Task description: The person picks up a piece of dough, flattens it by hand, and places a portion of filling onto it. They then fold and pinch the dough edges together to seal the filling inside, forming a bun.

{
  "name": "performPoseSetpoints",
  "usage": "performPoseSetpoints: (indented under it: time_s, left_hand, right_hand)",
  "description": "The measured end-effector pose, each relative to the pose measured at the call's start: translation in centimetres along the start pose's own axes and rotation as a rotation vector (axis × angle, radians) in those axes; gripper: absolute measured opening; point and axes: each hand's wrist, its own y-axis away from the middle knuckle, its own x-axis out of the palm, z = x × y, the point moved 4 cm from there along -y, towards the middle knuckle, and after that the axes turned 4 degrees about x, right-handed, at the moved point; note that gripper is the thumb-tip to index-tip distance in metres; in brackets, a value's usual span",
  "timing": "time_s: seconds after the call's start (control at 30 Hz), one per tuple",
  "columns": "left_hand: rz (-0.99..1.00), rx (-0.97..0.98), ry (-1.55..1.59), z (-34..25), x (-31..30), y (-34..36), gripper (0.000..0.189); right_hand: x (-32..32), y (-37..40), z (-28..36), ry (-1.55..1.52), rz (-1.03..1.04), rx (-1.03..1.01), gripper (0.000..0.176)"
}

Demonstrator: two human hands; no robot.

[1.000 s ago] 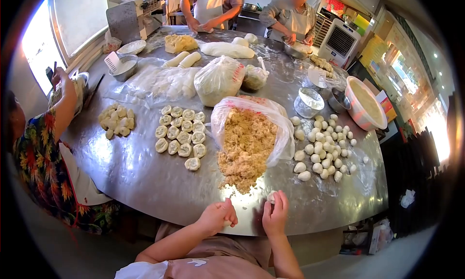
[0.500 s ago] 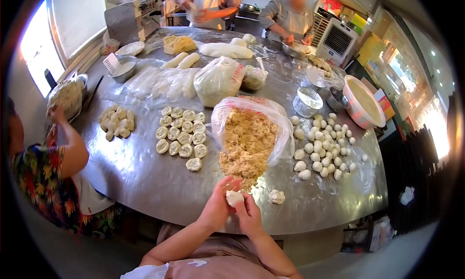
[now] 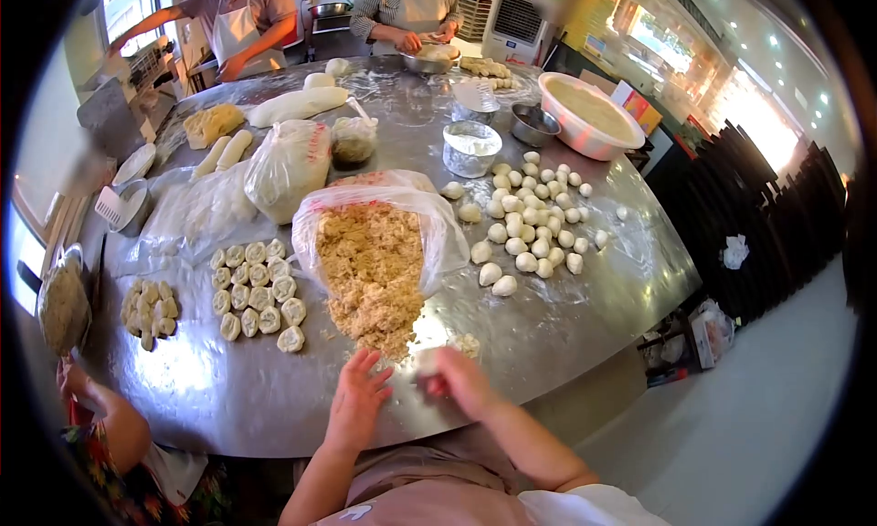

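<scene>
My left hand [image 3: 358, 403] is open above the table's near edge, its fingers spread and holding nothing. To its right, my right hand [image 3: 461, 382] is smeared by motion. A pale dough ball [image 3: 424, 360], blurred too, shows at its fingertips. Just behind that hand, a second floury dough ball [image 3: 467, 345] rests on the metal and is partly covered. Crumbly tan filling [image 3: 375, 261] spills toward my hands from an open plastic bag [image 3: 443, 229].
Round pieces of dough [image 3: 260, 298] lie in rows on the left. Many small dough balls [image 3: 530, 220] are scattered to the right. Behind stand a flour tub [image 3: 471, 152] and a large pink basin [image 3: 594, 115]. A co-worker's arm [image 3: 114, 416] is at the left edge; two people stand opposite.
My hands have come apart. My right hand has moved slightly right with the dough ball, while the left has opened. The view has turned to the right.
</scene>
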Motion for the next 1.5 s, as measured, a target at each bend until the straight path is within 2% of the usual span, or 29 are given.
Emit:
performPoseSetpoints:
  time_s: [0.03, 0.07, 0.1, 0.13, 0.2, 0.27, 0.3, 0.37, 0.43, 0.47, 0.5, 0.63, 0.67, 0.7, 0.77, 0.8, 0.87, 0.9, 0.97, 1.07, 1.13, 1.17, 1.27, 1.3, 1.4, 1.43, 1.5]
  left_hand:
    - [0.005, -0.008, -0.034, -0.4, -0.8, 0.2, 0.060]
    - [-0.052, -0.051, -0.050, -0.3, -1.9, 0.4, 0.061]
    - [-0.109, -0.095, -0.066, 0.0, -3.2, 0.6, 0.061]
    - [-0.167, -0.142, -0.082, 0.4, -4.3, 0.9, 0.062]
    - [-0.198, -0.149, -0.047, 1.0, -5.3, 1.4, 0.055]
    - [-0.198, -0.145, -0.040, 1.2, -5.6, 1.9, 0.052]
    - [-0.209, -0.150, -0.043, 1.1, -5.7, 2.0, 0.050]
    - [-0.239, -0.160, -0.047, 0.8, -5.7, 2.3, 0.044]
    - [-0.377, -0.084, -0.118, 1.1, -8.0, 1.7, 0.037]
    - [-0.449, -0.048, -0.155, 1.0, -9.2, 1.7, 0.034]
    - [-0.530, -0.005, -0.203, 0.0, -9.6, 1.5, 0.029]
    - [-0.717, 0.230, -0.638, -1.1, -16.2, 1.1, 0.035]
    - [-0.786, 0.355, -0.868, -3.4, -14.8, 1.1, 0.043]
    - [-0.877, 0.372, -0.895, -3.1, -17.1, 1.0, 0.049]
    - [-0.962, 0.394, -1.208, -6.1, -17.1, 0.7, 0.054]
    - [-1.015, 0.476, -1.217, -7.0, -17.6, 0.2, 0.058]
    - [-1.138, 0.495, -1.418, -7.1, -20.6, -0.8, 0.062]
    - [-1.224, 0.455, -1.417, -7.5, -21.3, -1.6, 0.061]
    - [-1.365, 0.359, -1.410, -8.3, -22.0, -3.5, 0.059]
    - [-1.246, 0.159, -1.575, -9.6, -22.8, -5.9, 0.052]
    - [-1.215, 0.168, -1.479, -10.1, -22.3, -6.0, 0.046]
    - [-1.218, 0.271, -1.511, -10.1, -22.1, -5.7, 0.041]
    - [-1.101, 0.436, -1.098, -9.3, -22.0, -4.1, 0.038]
    - [-1.138, 0.532, -1.121, -9.4, -20.9, -3.3, 0.038]
    - [-1.109, 0.484, -0.989, -8.6, -20.2, -1.6, 0.039]
    - [-1.046, 0.418, -0.916, -8.0, -20.2, -1.2, 0.036]
    - [-0.857, 0.387, -0.534, -6.0, -20.3, -0.4, 0.036]
  right_hand:
    - [-2.6, 0.0, 0.5, -0.213, -0.148, 0.012, 0.034]
    - [-6.4, -1.0, -0.2, -0.376, -0.261, -0.021, 0.038]
    - [-9.1, -0.8, 2.0, -0.517, -0.349, -0.062, 0.043]
    - [-12.4, -1.1, 3.4, -0.524, -0.444, -0.109, 0.053]
    - [-17.0, -1.3, 6.9, -0.696, -0.448, -0.335, 0.058]
    - [-20.5, -1.9, 8.5, -0.776, -0.579, -0.477, 0.062]
    - [-20.8, -1.8, 9.0, -0.736, -0.652, -0.500, 0.057]
    - [-19.8, -3.0, 8.1, -0.625, -0.534, -0.469, 0.052]
    - [-16.3, -3.9, 6.8, -0.556, -0.426, -0.377, 0.044]
    - [-14.1, -4.3, 5.6, -0.461, -0.456, -0.323, 0.033]
    - [-11.7, -4.5, 4.7, -0.321, -0.464, -0.317, 0.030]
    - [-3.4, -3.6, 0.7, 0.099, -0.353, -0.323, 0.030]
    - [-1.6, -3.2, 0.3, 0.176, -0.309, -0.298, 0.028]
    - [0.4, -2.4, 0.8, 0.245, -0.269, -0.351, 0.025]
    - [2.0, -3.3, -1.0, 0.535, -0.325, -0.521, 0.028]
    - [3.0, -3.6, -1.3, 0.640, -0.354, -0.567, 0.029]
    - [3.6, -3.6, -2.1, 0.851, -0.461, -0.677, 0.032]
    - [4.1, -3.5, -2.2, 0.860, -0.455, -0.725, 0.038]
    - [4.3, -3.4, -1.8, 0.861, -0.489, -0.690, 0.041]
    - [4.1, -3.5, -1.6, 0.851, -0.554, -0.631, 0.051]
    - [4.5, -3.5, -1.3, 0.811, -0.600, -0.648, 0.054]
    - [4.6, -3.4, -1.2, 0.840, -0.610, -0.627, 0.057]
    - [5.1, -4.0, -1.0, 0.934, -0.547, -0.494, 0.057]
    - [5.6, -4.5, -0.7, 0.981, -0.574, -0.644, 0.050]
    - [6.3, -5.7, -0.2, 1.005, -0.462, -0.562, 0.039]
    - [6.1, -6.6, -0.7, 0.980, -0.436, -0.540, 0.028]
    - [5.7, -7.0, -0.8, 0.977, -0.367, -0.559, 0.026]
